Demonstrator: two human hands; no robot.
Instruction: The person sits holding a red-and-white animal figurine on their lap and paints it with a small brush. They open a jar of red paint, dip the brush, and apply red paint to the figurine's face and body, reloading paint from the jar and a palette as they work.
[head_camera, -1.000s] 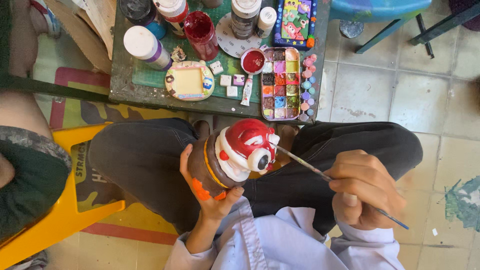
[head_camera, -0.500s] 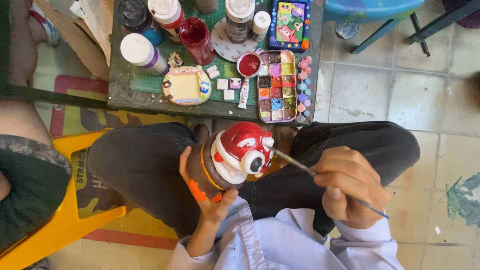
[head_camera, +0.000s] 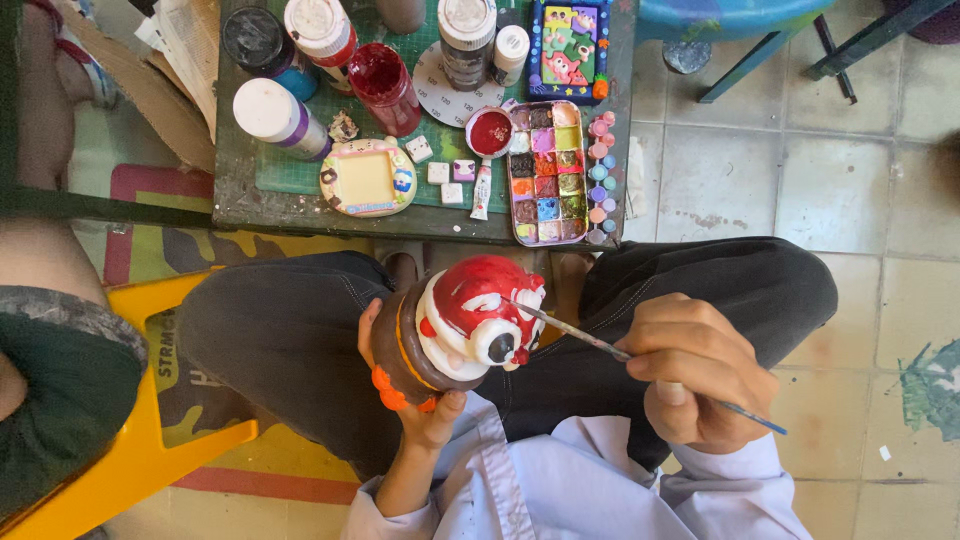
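The brush tip has stayed at the figurine's face since the earlier frame. My left hand (head_camera: 420, 410) grips the red-and-white figurine (head_camera: 465, 325); my right hand (head_camera: 695, 375) pinches the paintbrush (head_camera: 600, 347), fingers closed.

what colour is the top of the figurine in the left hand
Red, over a white face, on the figurine; clearest in the head view.
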